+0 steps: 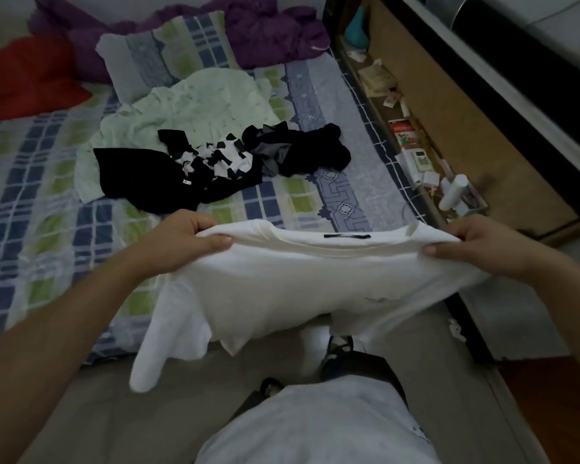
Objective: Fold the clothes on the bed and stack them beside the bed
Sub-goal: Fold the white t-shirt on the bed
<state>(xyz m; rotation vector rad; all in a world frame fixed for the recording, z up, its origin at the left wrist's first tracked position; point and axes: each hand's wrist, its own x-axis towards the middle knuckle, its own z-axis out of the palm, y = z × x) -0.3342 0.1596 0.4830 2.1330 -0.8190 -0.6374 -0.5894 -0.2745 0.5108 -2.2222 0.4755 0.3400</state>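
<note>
A white T-shirt (292,283) hangs stretched between my hands over the bed's near edge, collar side up with a black label showing. My left hand (190,234) grips its left shoulder and my right hand (476,242) grips its right shoulder. One sleeve dangles toward the floor. Farther back on the checked bed sheet (31,202) lies a heap: a black garment (154,175), a black-and-white patterned piece (218,157), a dark black-and-grey garment (305,149) and a pale green garment (188,108) underneath.
A checked pillow (168,51), purple bedding (265,31) and a red cloth (24,75) lie at the bed's head. A cluttered gap with papers and a white bottle (452,192) runs along the right side by a wooden panel (449,105). Grey floor (114,413) is below me.
</note>
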